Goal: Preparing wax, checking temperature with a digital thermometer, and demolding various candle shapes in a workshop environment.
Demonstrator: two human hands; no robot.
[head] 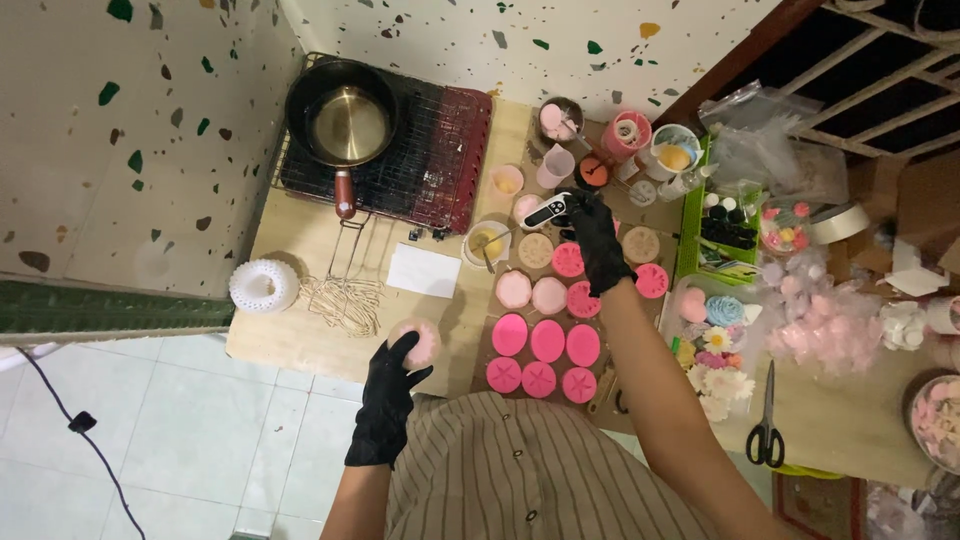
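My left hand (388,398) in a black glove holds a round pale pink mould (420,338) at the table's near edge. My right hand (596,240), also black-gloved, reaches across the table and grips a white and black handheld thermometer (548,211). Beneath my right arm lie several round and oval pink silicone moulds (546,340) in rows, some bright pink, some pale. A small cup of yellowish liquid with a spoon (487,241) sits just left of the thermometer.
A dark saucepan (345,120) sits on a wire rack (440,165) at the back left. A white ring mould (264,285), a wire whisk (345,295) and white paper (424,270) lie left. Cups, a green basket (690,235), flower shapes (712,360), bagged pink pieces and scissors (767,420) crowd the right.
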